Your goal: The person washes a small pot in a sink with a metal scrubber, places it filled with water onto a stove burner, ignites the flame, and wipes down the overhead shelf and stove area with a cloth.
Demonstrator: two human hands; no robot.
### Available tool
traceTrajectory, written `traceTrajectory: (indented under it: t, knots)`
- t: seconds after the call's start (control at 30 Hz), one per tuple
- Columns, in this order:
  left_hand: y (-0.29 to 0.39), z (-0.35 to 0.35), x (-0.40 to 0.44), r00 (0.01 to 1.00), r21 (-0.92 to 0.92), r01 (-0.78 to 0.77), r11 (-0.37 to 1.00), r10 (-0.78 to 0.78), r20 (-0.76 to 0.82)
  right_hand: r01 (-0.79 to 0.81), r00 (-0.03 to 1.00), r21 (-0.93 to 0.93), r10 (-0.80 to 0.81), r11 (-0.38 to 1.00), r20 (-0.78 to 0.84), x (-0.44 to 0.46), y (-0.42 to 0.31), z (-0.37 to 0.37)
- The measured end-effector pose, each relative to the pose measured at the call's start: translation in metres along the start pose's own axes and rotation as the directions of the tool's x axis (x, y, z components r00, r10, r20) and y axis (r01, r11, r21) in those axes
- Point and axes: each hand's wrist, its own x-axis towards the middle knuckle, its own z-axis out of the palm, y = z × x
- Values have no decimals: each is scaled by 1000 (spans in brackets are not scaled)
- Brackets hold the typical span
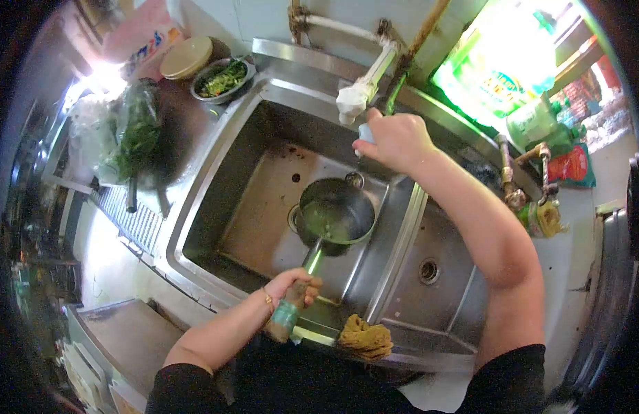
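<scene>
My left hand [294,286] is wrapped round the long handle [285,319] of a saucepan; a green band circles the handle's grip. The dark, round saucepan [335,212] is in the large sink basin, with a greenish sheen and small pale bits inside. Above the basin's far right corner, my right hand [400,141] is closed round a small pale-blue piece [365,133]. That piece is just below the white-wrapped tap [354,100]; whether it belongs to the tap, I cannot tell. Part of it is hidden by my fingers.
A brown cloth [365,338] hangs over the sink's front edge [319,337]. To the right is a smaller basin [430,297]. On the left counter are a bowl of chopped greens [223,81], pale bowls [186,58] and bagged vegetables [138,124]. Pipes [343,27] run along the wall.
</scene>
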Motion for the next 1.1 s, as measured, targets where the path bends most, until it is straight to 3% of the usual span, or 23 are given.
traceTrajectory:
  t: [0.07, 0.3, 0.4, 0.5, 0.53, 0.6, 0.7, 0.77, 0.83, 0.9, 1.0, 1.03, 1.07, 1.1]
  knots:
    - [24, 8, 12, 998, 111, -62, 992, 60, 25, 40, 997, -23, -41, 999, -60, 2, 3, 9]
    - [86, -8, 40, 991, 45, 68, 997, -72, 112, 60, 997, -30, -62, 998, -54, 10, 5, 12]
    - [104, -19, 41, 991, 103, 68, 992, -80, 110, -64, 965, 246, 123, 967, -231, -16, 1, 27]
    - [129, -36, 47, 984, 219, 177, 959, -178, -17, -332, 906, 463, 415, 822, -86, -81, -13, 57]
    - [138, -45, 52, 973, 169, 228, 959, -231, -1, -306, 920, 404, 377, 862, -107, -107, -12, 69]
    - [150, -67, 61, 947, 130, 314, 941, -320, 33, -414, 910, 189, 408, 890, 72, -151, -9, 85]
    - [158, -86, 60, 951, 316, 290, 903, -309, 9, -585, 807, 158, 590, 796, 16, -184, 23, 94]
    - [164, -117, 68, 941, 326, 319, 890, -340, 6, -651, 730, 198, 676, 733, -102, -190, 62, 113]
    - [160, -121, 66, 958, 384, 283, 879, -236, -164, -800, 505, 401, 862, 448, 44, -170, 101, 126]
    - [159, -125, 61, 958, 379, 239, 894, -154, -241, -775, 434, 504, 901, 382, -15, -155, 152, 164]
    - [150, -88, 42, 961, 552, 179, 814, -26, -275, -878, 141, 438, 979, 192, -145, -128, 224, 213]
    - [149, -81, 36, 966, 565, 173, 807, -27, -257, -858, 38, 506, 994, 83, -100, -116, 234, 216]
    - [150, -74, 31, 970, 578, 163, 800, -24, -241, -841, -21, 540, 997, 24, -77, -110, 252, 233]
    - [154, -71, 27, 973, 590, 159, 792, -24, -230, -910, -26, 414, 997, 4, -67, -103, 249, 234]
